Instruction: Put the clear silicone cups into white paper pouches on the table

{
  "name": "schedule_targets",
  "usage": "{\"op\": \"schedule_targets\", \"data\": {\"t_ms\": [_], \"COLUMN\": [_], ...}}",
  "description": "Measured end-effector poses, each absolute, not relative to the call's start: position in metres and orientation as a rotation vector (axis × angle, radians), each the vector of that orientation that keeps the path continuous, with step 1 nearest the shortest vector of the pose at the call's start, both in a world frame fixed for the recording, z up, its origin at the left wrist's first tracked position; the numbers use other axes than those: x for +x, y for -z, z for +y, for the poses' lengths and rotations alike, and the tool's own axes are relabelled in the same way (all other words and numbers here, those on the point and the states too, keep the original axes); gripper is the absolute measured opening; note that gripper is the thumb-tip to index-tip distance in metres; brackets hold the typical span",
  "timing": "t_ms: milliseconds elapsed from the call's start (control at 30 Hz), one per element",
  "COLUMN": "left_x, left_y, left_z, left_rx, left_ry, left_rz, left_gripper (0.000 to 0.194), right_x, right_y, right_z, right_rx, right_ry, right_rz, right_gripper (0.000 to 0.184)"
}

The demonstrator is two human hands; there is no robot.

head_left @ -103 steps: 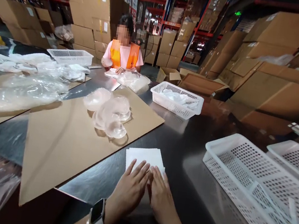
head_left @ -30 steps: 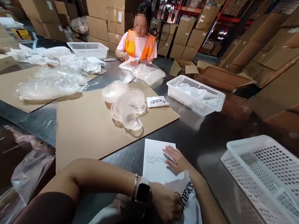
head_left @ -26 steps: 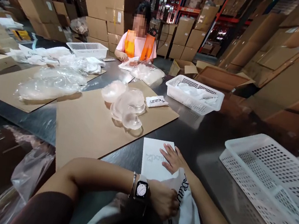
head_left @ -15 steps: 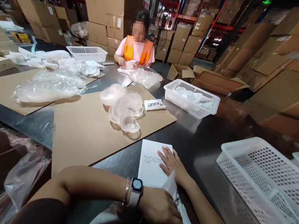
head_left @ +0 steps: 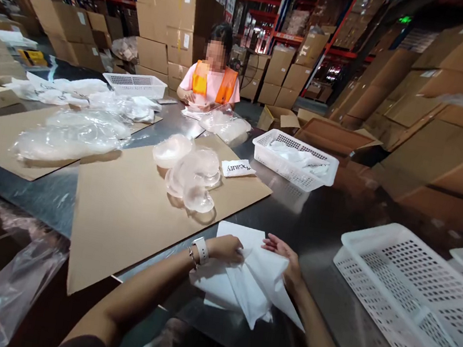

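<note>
A thin, crumpled white sheet (head_left: 251,287) is bunched up in front of me; whether it is paper or a cloth bag I cannot tell. My left hand (head_left: 225,248), with a watch on its wrist, is closed on the sheet's upper part. Beside it, my right hand (head_left: 290,263) has its fingers stretched out along the sheet's right side, which partly covers the palm. Beneath both lies a flat white sheet or stack (head_left: 234,231) on the dark table. Beyond, clear rounded cup-like pieces (head_left: 192,173) sit in a heap on cardboard (head_left: 114,225).
A small printed white packet (head_left: 237,167) lies at the cardboard's right. White baskets stand at the back right (head_left: 257,144) and near right (head_left: 348,237). Clear bagged pieces (head_left: 71,138) are at left. A person in an orange vest (head_left: 201,82) works across the table.
My left hand has moved forward from near the table edge, bringing the crumpled sheet onto the flat white one. My right hand has lifted off the flat sheet and turned sideways.
</note>
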State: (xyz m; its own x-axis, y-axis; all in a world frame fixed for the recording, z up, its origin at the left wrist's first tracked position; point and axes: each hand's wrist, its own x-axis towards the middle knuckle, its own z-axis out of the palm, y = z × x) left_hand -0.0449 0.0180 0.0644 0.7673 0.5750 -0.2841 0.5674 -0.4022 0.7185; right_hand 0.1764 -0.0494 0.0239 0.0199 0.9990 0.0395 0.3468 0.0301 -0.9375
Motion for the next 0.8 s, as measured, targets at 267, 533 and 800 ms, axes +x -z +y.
{"op": "schedule_targets", "data": {"t_ms": [267, 533, 800], "left_x": [-0.054, -0.062, -0.062], "left_y": [-0.066, -0.073, -0.077], "left_z": [0.027, 0.036, 0.026], "left_rx": [2.095, 1.979, 1.559], "left_ry": [-0.107, -0.305, -0.435], "left_rz": [0.977, 0.942, 0.907], "left_gripper": [0.025, 0.026, 0.026], "right_x": [0.187, 0.204, 0.205], "right_y": [-0.069, -0.061, -0.071], "right_z": [-0.076, -0.072, -0.088], "right_rx": [-1.486, -1.478, -1.307], "right_ry": [-1.309, -1.201, -1.326], "right_rz": [-1.295, -1.147, -1.407], "right_gripper": [0.062, 0.084, 0.118]}}
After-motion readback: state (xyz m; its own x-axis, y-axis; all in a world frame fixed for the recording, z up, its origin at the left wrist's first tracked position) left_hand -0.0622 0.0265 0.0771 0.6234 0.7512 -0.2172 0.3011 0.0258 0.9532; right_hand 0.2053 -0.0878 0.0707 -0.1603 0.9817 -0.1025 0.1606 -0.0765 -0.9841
